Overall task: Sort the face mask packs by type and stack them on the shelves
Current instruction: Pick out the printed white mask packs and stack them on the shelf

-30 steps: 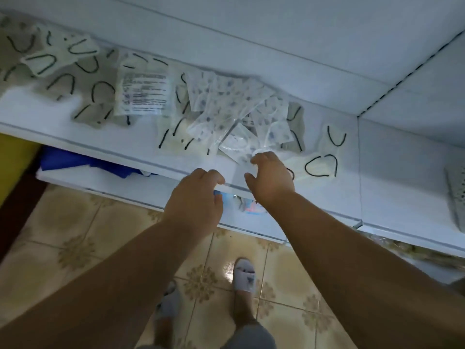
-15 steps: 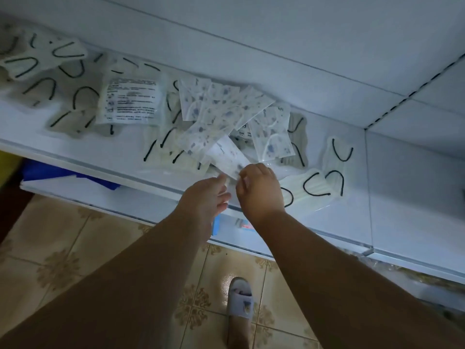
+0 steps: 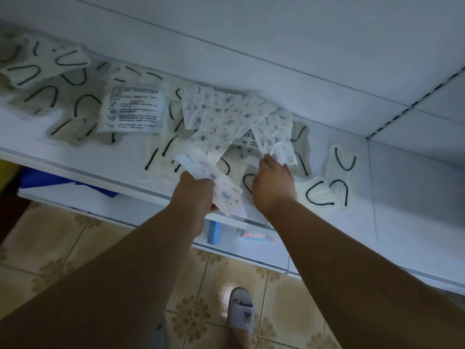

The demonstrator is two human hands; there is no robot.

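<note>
Sorting barely begun: packs lie mixed on the shelf [image 3: 75,157].

Black-loop packs [image 3: 334,182] sprawl from upper left to centre right, with spotted packs [image 3: 226,117] heaped loosely at centre; no stack is visible. The left hand [image 3: 195,191] grips one spotted pack [image 3: 216,180] at frame centre, fingers curled round it. The right hand [image 3: 274,183] reaches another spotted pack [image 3: 275,139], fingertips touching its lower edge; grasp cannot be told.

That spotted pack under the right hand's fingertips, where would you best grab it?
Probably its near bottom edge, pinched from the front. The spotted pack lies flat with that edge toward the right hand, and its far end sits on other packs, so sliding it toward you seems easiest.
</note>
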